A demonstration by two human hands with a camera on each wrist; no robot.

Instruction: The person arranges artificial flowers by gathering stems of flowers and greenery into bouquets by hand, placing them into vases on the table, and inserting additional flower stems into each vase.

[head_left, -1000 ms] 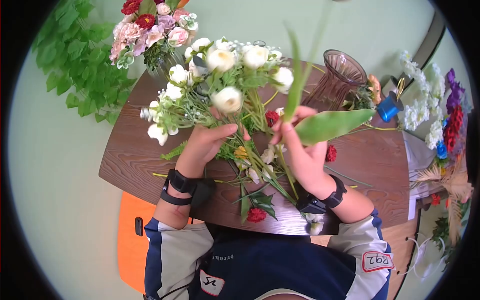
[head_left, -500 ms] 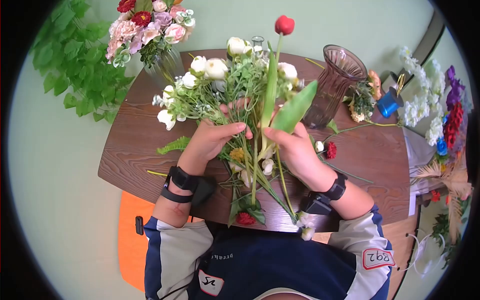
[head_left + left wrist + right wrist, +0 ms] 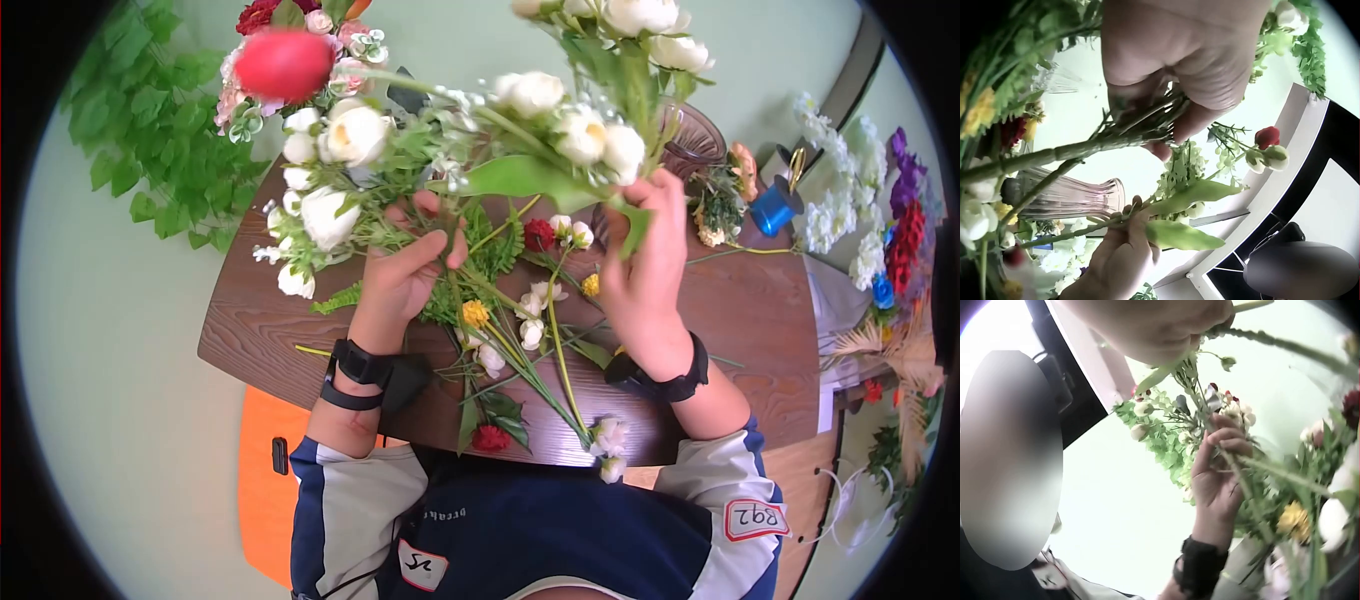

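My left hand point(image 3: 402, 278) grips the stems of a bunch of white flowers point(image 3: 330, 217) at the left, above the table. In the left wrist view, its fingers wrap around several green stems point(image 3: 1054, 153). My right hand point(image 3: 648, 262), raised at the right, holds a tulip by its stem; its blurred red head point(image 3: 285, 65) reaches across to the upper left. A broad green leaf point(image 3: 520, 178) runs along the tulip's stem. More white flowers point(image 3: 640, 15) stand above the right hand, their stems converging at its fingers.
Cut flowers and stems, including a yellow flower point(image 3: 475, 313) and a red flower point(image 3: 490, 438), lie on the wooden table point(image 3: 250, 315). A pinkish glass vase point(image 3: 700, 140) stands behind the right hand, near a blue spool point(image 3: 773, 208). Pink flowers point(image 3: 230, 100) stand at the back left.
My right hand has moved up and right, and the tulip has swung from upright to pointing left. White flowers now rise above the right hand. The left hand stays around its bunch.
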